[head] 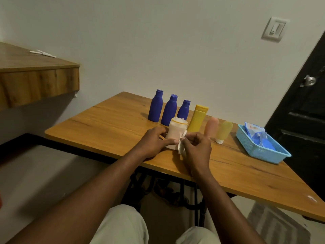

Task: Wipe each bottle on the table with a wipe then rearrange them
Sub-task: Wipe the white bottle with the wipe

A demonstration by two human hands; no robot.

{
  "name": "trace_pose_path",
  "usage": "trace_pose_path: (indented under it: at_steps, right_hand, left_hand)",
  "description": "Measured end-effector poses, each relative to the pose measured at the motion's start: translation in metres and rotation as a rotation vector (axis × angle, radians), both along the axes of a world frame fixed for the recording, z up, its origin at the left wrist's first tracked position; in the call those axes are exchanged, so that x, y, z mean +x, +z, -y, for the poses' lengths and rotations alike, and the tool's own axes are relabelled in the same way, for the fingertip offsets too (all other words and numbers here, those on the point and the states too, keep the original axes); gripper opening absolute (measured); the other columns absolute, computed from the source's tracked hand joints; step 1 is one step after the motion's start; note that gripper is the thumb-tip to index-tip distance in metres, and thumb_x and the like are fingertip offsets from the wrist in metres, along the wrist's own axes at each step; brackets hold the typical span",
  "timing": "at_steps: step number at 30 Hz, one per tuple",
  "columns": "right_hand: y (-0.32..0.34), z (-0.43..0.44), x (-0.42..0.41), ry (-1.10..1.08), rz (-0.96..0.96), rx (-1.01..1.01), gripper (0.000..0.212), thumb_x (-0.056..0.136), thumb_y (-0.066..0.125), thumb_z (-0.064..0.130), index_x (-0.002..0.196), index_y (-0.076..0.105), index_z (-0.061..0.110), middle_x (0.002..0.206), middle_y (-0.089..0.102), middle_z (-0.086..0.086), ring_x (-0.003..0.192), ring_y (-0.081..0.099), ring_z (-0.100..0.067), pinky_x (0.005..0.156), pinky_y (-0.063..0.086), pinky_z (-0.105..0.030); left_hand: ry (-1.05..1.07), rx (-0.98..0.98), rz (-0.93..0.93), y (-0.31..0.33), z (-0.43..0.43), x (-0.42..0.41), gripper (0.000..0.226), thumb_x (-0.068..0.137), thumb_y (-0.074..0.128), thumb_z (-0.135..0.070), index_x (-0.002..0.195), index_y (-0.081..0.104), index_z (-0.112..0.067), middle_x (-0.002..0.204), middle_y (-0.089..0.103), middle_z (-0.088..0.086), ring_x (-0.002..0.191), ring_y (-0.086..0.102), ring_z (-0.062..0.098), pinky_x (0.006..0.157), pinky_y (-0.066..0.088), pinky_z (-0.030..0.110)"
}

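Past the knees (123,226), the white bottle (176,132) is gripped mid-body by the left hand (154,140) over the counter (105,127) while a wipe (181,148) is pinched against it by the right hand (197,147) — light, stiff, slick plastic, it is judged, best held low.

Wooden shelf (35,67) at ten o'clock, white strips (43,53) on top. Wall switch (274,29) at one o'clock. Black door (302,106), metal knob (310,80), at three o'clock. Blue basket (258,152) at four o'clock, blue packets (255,131) inside.
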State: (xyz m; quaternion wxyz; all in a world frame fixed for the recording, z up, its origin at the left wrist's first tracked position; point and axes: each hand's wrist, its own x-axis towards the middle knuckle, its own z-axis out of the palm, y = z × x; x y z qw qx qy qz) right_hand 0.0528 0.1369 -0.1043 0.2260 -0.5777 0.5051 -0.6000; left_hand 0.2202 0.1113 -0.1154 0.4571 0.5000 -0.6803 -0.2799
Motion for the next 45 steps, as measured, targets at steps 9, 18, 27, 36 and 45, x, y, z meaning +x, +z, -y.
trace_pose_path:
  at_steps: [9,18,27,36,45]
  right_hand:
    - [0.005,-0.002,-0.009,0.006,-0.154,-0.024,0.006,0.09,0.072,0.012,0.093,0.074,0.017,0.094,0.071,0.005,0.092,0.067,-0.007,0.08,0.057,-0.026]
    - [0.014,0.009,0.002,-0.028,-0.206,-0.256,0.011,0.092,0.07,0.008,0.095,0.072,0.018,0.099,0.068,0.005,0.095,0.063,-0.004,0.076,0.053,-0.014]
    - [0.0,0.003,-0.011,0.065,-0.358,0.051,0.018,0.087,0.073,0.008,0.08,0.077,0.024,0.085,0.071,0.013,0.089,0.065,-0.005,0.084,0.058,-0.033]
    - [-0.001,0.008,-0.01,0.025,-0.316,0.059,0.019,0.094,0.063,0.006,0.106,0.075,0.015,0.089,0.066,0.016,0.088,0.063,0.001,0.071,0.049,-0.014]
    - [-0.007,0.001,-0.001,-0.014,-0.186,-0.002,0.021,0.089,0.073,0.011,0.111,0.075,0.014,0.106,0.072,0.005,0.095,0.065,-0.003,0.082,0.055,-0.02]
  left_hand:
    - [-0.01,0.019,0.018,0.003,-0.001,-0.001,0.051,0.092,0.077,-0.043,0.136,0.065,-0.019,0.125,0.066,-0.005,0.101,0.059,0.004,0.078,0.049,0.026]
    - [-0.018,0.039,0.007,0.003,-0.002,-0.002,0.04,0.097,0.072,-0.036,0.133,0.067,-0.019,0.121,0.065,-0.007,0.096,0.058,0.001,0.071,0.043,0.02]
    - [-0.011,0.019,0.049,0.002,0.001,-0.002,0.05,0.093,0.076,-0.04,0.136,0.066,-0.016,0.132,0.063,-0.003,0.096,0.055,0.002,0.073,0.042,0.019]
    - [-0.011,-0.004,0.069,0.003,-0.001,-0.001,0.048,0.095,0.076,-0.037,0.136,0.066,-0.015,0.131,0.067,-0.005,0.098,0.057,0.001,0.072,0.04,0.015]
    - [0.047,-0.025,0.013,0.003,-0.005,0.0,0.04,0.09,0.081,-0.035,0.122,0.071,-0.012,0.114,0.074,-0.001,0.096,0.069,0.007,0.077,0.06,0.028]
